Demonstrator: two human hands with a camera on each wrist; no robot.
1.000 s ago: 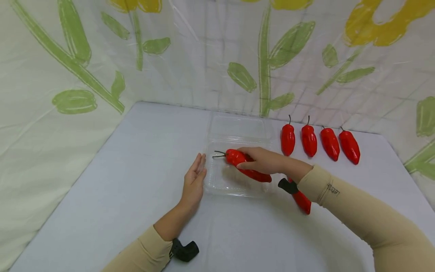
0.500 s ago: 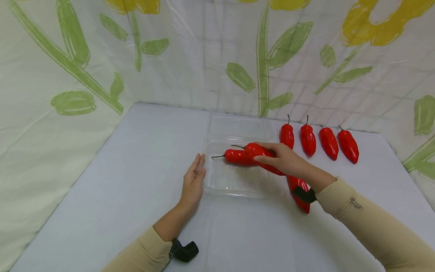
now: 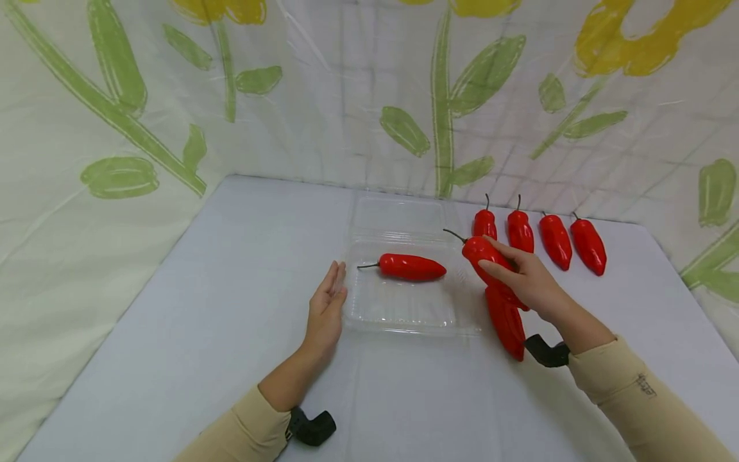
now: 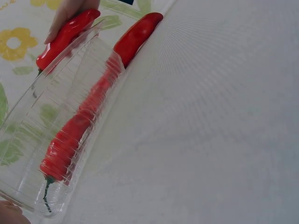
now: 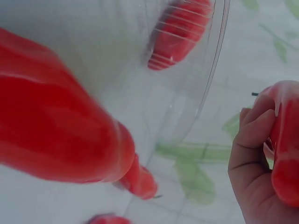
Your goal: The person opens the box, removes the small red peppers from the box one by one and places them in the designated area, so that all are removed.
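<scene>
In the head view, a red pepper point(image 3: 487, 260) is gripped by the right hand point(image 3: 528, 282), fingers curled round it, right of centre just past the clear tray point(image 3: 404, 321). Another pepper point(image 3: 411, 267) is lying inside the tray, mid-frame. The left hand point(image 3: 326, 308) is laid flat, fingers straight and together, against the tray's left edge. A loose pepper point(image 3: 507, 324) sits under the right hand, and four more point(image 3: 537, 234) are lined up at upper right.

Left wrist view: the pepper in the tray point(image 4: 70, 140) is seen through ribbed plastic at lower left; the held pepper point(image 4: 65, 37) is at upper left.

Right wrist view: curled fingers point(image 5: 252, 154) are wrapped on the pepper point(image 5: 287, 144) at the right edge.
</scene>
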